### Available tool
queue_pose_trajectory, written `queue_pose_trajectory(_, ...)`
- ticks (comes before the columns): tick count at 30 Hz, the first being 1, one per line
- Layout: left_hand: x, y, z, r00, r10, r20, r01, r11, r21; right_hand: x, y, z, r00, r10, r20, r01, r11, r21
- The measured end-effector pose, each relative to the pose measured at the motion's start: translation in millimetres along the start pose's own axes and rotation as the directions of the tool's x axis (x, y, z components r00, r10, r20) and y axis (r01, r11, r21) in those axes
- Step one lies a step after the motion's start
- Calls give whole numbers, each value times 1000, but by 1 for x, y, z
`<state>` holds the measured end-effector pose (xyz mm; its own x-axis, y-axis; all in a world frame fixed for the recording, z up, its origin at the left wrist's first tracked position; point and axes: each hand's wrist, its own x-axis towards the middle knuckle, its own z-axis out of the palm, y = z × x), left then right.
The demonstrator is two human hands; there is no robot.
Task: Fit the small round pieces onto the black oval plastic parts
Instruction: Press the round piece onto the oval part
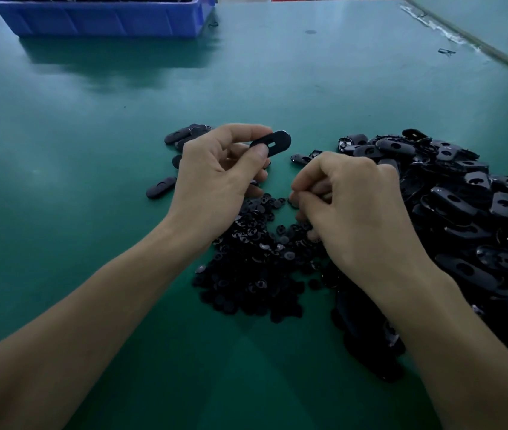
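Left grip (215,178) pinches oval part (273,143), raised over surface (91,150) centre. Right grip (349,206) curled over round pieces (252,268); cannot tell whether holding one. Oval pile (464,212) toward right edge.

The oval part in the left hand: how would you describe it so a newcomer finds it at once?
On the green table, left of the big heap of parts, find the left hand. Its thumb and forefinger pinch one black oval part, the only one lifted off the table.

Head camera, seemingly close, angled down at table (277,88).
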<state>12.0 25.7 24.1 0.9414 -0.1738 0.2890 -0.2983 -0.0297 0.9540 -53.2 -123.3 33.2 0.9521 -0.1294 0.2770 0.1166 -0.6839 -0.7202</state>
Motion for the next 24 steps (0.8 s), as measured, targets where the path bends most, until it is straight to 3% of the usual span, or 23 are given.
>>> queue_pose_trajectory(6,-2,0,0,1000,-16,11,16,1000,5,-1,3,-3,1000,12,4,-12,999,42)
queue_pose_trajectory(14,-2,2,0,999,-28,16,27,999,23,-2,-1,-5,995,27,98,-22,998,-53)
queue_pose_trajectory(24,-2,-1,-1,999,-34,37,32,998,52,1,3,-5,994,78,80,-87,991,107)
